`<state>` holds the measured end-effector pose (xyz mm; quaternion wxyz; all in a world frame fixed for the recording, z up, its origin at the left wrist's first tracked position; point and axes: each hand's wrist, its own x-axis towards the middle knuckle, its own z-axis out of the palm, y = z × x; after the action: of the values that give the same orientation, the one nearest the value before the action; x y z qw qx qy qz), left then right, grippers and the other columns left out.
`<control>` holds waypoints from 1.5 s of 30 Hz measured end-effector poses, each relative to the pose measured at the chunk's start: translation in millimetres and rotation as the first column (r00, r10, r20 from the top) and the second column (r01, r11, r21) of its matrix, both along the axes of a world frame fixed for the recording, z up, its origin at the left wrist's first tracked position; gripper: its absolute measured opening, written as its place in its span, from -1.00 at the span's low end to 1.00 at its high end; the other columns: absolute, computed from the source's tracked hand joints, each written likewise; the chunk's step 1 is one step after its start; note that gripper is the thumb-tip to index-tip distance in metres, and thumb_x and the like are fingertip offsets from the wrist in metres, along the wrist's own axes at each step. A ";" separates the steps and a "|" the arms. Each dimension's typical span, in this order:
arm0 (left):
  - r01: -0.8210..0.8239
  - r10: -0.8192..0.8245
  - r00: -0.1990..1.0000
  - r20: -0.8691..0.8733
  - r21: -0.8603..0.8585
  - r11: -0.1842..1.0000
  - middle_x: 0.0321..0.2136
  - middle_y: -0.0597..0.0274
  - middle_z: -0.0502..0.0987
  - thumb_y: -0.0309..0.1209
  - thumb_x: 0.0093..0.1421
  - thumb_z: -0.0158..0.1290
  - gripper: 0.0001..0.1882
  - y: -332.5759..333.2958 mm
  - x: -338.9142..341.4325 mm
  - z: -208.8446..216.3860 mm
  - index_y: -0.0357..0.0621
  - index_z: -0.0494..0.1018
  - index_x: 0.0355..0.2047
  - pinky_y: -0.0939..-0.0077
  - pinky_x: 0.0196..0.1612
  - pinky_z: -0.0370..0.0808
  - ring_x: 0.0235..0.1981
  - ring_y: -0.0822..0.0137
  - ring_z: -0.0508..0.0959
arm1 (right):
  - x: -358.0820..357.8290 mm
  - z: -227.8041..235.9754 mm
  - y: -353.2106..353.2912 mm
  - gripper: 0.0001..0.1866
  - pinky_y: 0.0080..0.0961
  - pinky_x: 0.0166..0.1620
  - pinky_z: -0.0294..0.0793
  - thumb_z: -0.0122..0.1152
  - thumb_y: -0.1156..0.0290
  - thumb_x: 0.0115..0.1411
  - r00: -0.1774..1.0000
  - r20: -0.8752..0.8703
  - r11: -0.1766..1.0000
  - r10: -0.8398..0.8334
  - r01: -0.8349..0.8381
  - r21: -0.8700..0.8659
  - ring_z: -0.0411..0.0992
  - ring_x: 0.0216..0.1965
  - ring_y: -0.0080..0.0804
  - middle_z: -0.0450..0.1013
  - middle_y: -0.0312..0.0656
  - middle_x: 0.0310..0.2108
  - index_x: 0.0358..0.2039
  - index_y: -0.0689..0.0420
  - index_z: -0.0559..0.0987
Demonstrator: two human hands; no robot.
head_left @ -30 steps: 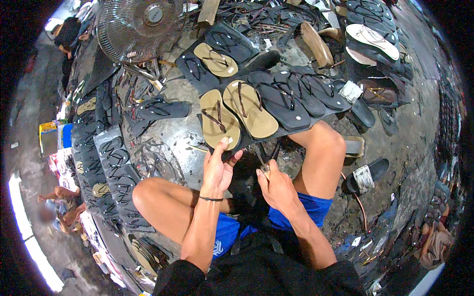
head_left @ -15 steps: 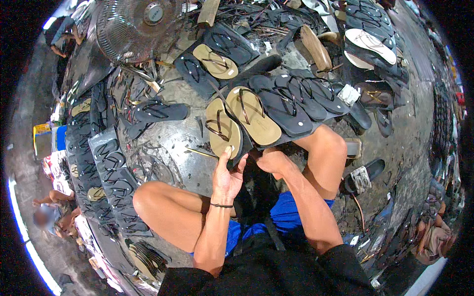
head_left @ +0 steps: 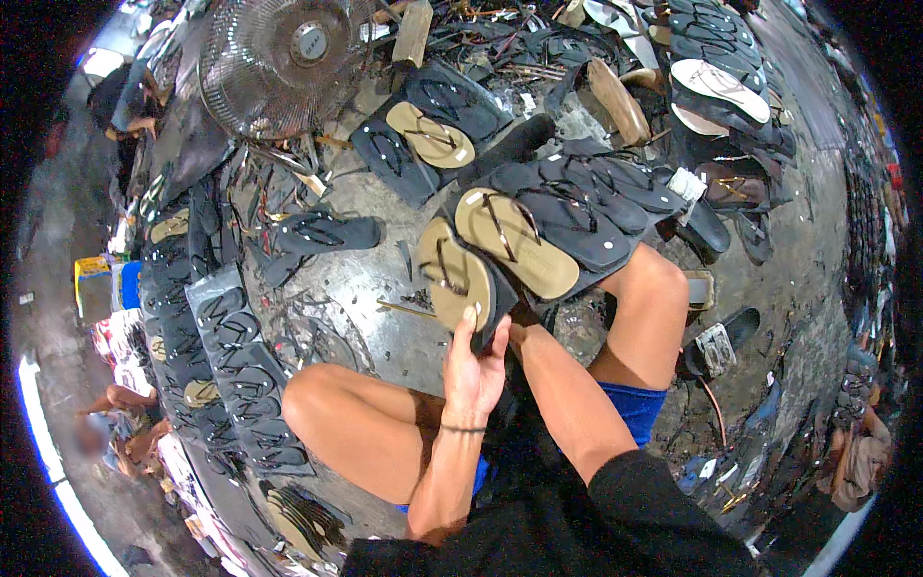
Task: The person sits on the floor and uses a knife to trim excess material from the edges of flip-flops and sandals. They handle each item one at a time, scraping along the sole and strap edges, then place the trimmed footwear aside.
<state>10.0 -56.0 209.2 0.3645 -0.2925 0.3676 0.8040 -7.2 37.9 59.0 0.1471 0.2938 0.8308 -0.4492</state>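
Tan rubber is what I am looking down on first: a flip-flop sandal with a tan footbed, black sole and thin dark straps [head_left: 457, 279] is tilting up from the grey concrete floor [head_left: 361, 288], its heel end toward me, just ahead of my bare knees. My left hand [head_left: 474, 370] is closing around that heel end, thumb lying up across the tan surface and the fingers wrapping the black edge. My right hand [head_left: 514, 327] is tucking in behind the same sandal, mostly hidden by the sole and by my left hand, so I cannot tell whether it is gripping or only touching.

Just beside the held sandal, to the right and touching it, a second tan-footbed sandal [head_left: 514, 240] is lying on a fanned row of all-black flip-flops [head_left: 596, 197] that is reaching away toward the upper right. Another black pair with one tan footbed [head_left: 431, 135] is sitting farther out, well apart from my hands. A round grey wire-guarded fan [head_left: 284, 60] is standing at the far edge of the floor. Along the left, stacked rows of black sandals [head_left: 231, 365] are running in a long curved band.

Open room is scarce: the only bare patch is the floor to the left of the held sandal, between it and the stacked rows, littered with dark strap scraps [head_left: 288, 337]. My legs are closing the near side.
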 end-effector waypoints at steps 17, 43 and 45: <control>-0.796 -0.972 0.072 -0.225 -0.600 0.081 -0.28 -0.09 0.59 -0.22 0.00 0.43 -0.45 -145.2 -53.5 225.7 -0.44 0.53 -0.18 0.30 -0.26 0.52 -0.35 0.12 0.56 | 303.4 106.8 124.8 -0.57 -0.45 -0.68 0.38 0.01 -0.11 0.32 -0.172 -0.073 -0.043 -0.982 0.586 -0.809 0.34 -0.71 -0.44 0.42 -0.25 -0.57 -0.36 0.04 0.42; -0.102 -0.686 0.439 -0.581 -0.790 0.604 0.00 0.08 0.41 -0.10 0.18 0.19 -0.41 -128.6 -0.3 87.7 -0.26 0.36 0.08 0.27 0.02 0.42 -0.08 0.22 0.43 | 334.5 -12.6 30.8 -0.35 -0.09 -0.10 0.52 0.11 0.52 0.20 0.740 -0.052 0.695 -0.670 0.650 0.307 0.47 -0.16 0.13 0.30 0.07 -0.07 0.32 0.10 0.23; 0.105 -0.440 0.744 -0.502 -0.563 0.820 0.03 0.08 0.40 -0.09 0.18 0.20 -0.36 -127.8 4.7 81.8 -0.25 0.34 0.13 0.28 0.06 0.42 -0.01 0.19 0.43 | 333.1 -1.5 23.4 -0.31 -0.21 -0.12 0.53 0.17 0.54 0.16 0.707 -0.200 0.702 -0.678 0.704 0.108 0.47 -0.14 0.02 0.31 0.02 -0.08 0.32 0.06 0.25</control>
<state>14.7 -183.8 291.1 0.2547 -0.0406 0.7004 0.6656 325.9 61.2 57.4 -0.1199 0.5628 0.7041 -0.4161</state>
